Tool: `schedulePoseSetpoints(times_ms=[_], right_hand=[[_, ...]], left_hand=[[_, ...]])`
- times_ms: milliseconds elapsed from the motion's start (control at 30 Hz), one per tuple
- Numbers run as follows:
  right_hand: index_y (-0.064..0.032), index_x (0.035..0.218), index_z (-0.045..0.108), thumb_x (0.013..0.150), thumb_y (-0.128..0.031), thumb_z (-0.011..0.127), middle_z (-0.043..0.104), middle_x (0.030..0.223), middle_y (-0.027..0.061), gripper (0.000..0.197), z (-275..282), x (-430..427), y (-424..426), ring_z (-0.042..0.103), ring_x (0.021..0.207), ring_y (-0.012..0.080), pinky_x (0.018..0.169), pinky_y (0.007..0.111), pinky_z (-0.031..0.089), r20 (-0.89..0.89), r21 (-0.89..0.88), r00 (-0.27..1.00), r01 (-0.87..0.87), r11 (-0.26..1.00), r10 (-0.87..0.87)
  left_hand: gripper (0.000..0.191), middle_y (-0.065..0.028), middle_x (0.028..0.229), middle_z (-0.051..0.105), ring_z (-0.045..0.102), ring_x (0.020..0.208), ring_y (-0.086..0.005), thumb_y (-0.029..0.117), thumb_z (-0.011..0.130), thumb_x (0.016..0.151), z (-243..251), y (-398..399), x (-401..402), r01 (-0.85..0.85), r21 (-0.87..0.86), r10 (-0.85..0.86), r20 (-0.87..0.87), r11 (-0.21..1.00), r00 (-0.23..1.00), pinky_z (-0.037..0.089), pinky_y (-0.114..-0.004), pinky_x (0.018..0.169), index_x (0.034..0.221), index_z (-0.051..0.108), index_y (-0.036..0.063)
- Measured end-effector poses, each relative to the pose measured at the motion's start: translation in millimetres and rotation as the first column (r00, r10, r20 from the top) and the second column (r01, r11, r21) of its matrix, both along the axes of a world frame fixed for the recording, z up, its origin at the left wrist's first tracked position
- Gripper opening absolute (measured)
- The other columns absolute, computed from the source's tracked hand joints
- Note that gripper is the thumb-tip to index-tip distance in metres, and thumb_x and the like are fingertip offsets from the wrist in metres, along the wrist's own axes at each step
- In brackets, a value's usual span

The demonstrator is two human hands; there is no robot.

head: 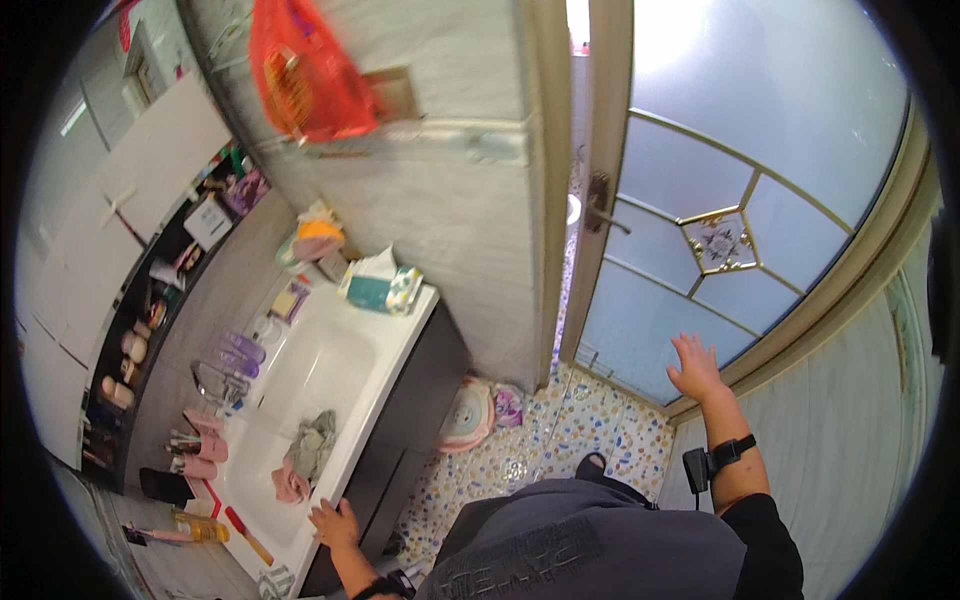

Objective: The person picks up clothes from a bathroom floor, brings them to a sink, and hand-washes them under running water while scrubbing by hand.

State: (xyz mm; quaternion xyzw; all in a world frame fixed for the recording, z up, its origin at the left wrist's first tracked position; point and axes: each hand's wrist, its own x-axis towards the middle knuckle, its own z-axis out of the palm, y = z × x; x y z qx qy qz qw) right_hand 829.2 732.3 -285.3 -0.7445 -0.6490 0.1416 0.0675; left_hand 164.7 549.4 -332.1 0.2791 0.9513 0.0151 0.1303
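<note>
My left hand [335, 523] rests at the front rim of a white washbasin [322, 360], its fingers somewhat apart and nothing in them. Close to it, a pink cloth [291, 481] and a grey-green cloth [313, 446] lie crumpled in the basin. Out to the right, my right hand [694, 367] is raised with fingers spread and holds nothing. It appears in front of the lower part of a frosted-glass door [667, 315]; whether it touches the glass I cannot tell. The door stands slightly ajar, and its lever handle [604, 210] is on the left side.
Purple cups [241, 352] and a chrome faucet [217, 384] stand behind the basin. A tissue pack [382, 289] sits at its far end. A red plastic bag [307, 82] hangs on the wall. Pink-rimmed washbowls [469, 416] are on the patterned tile floor [510, 465] beside the dark cabinet [409, 397].
</note>
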Motion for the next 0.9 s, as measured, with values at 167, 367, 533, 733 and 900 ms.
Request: schedulePoseSetpoints(times_ms=[167, 367, 533, 733, 900], right_hand=[[-0.0068, 0.127, 0.049, 0.077, -0.018, 0.062, 0.043, 0.138, 0.0129, 0.052, 76, 44, 105, 0.038, 0.129, 0.0328, 0.107, 0.052, 0.027, 0.28, 0.512, 0.956, -0.229, 0.828, 0.092], [-0.0081, 0.108, 0.057, 0.072, -0.01, 0.062, 0.056, 0.106, 0.0075, 0.036, 100, 109, 163, 0.052, 0.097, 0.0255, 0.08, 0.042, 0.041, 0.267, 0.767, 0.96, -0.264, 0.585, 0.083], [-0.0099, 0.107, 0.058, 0.07, -0.013, 0.064, 0.056, 0.105, 0.0045, 0.037, 98, 116, 166, 0.052, 0.098, 0.0233, 0.079, 0.04, 0.039, 0.213, 0.754, 0.966, -0.257, 0.605, 0.144], [-0.0116, 0.105, 0.059, 0.07, -0.014, 0.064, 0.056, 0.104, 0.0026, 0.036, 96, 138, 176, 0.052, 0.098, 0.0215, 0.08, 0.039, 0.039, 0.17, 0.772, 0.98, -0.198, 0.604, 0.104], [-0.0103, 0.101, 0.061, 0.07, -0.014, 0.064, 0.058, 0.109, 0.0054, 0.031, 95, 155, 199, 0.052, 0.1, 0.0238, 0.083, 0.039, 0.039, 0.195, 0.736, 0.975, -0.219, 0.64, 0.11]], left_hand=[[0.061, -0.0202, 0.13, 0.05, 0.044, 0.125, -0.0305, 0.047, 0.057, 0.085, 23, 32, 90, 0.338, -0.341, -0.216, 0.349, 0.877, 0.912, 0.034, -0.052, 0.101, 0.13, 0.049, 0.0059], [0.058, -0.0212, 0.109, 0.063, 0.058, 0.106, -0.0344, 0.045, 0.06, 0.083, 95, 156, 255, 0.649, 0.014, -0.598, 0.402, 0.761, 0.693, 0.046, -0.038, 0.09, 0.12, 0.057, 0.0002], [0.056, -0.0238, 0.115, 0.059, 0.056, 0.107, -0.0376, 0.042, 0.06, 0.083, 98, 268, 342, 0.927, 0.256, -0.928, 0.325, 0.274, 0.184, 0.045, -0.041, 0.092, 0.12, 0.057, -0.0001], [0.055, -0.0226, 0.13, 0.049, 0.048, 0.118, -0.039, 0.037, 0.064, 0.082, 136, 407, 497, 0.912, 0.36, -0.976, -0.157, -0.197, -0.149, 0.041, -0.045, 0.096, 0.126, 0.052, 0.0068], [0.057, -0.0193, 0.138, 0.043, 0.038, 0.13, -0.0366, 0.04, 0.064, 0.078, 140, 531, 602, 0.904, 0.339, -0.912, -0.392, -0.262, -0.118, 0.03, -0.06, 0.099, 0.127, 0.053, 0.0135]])
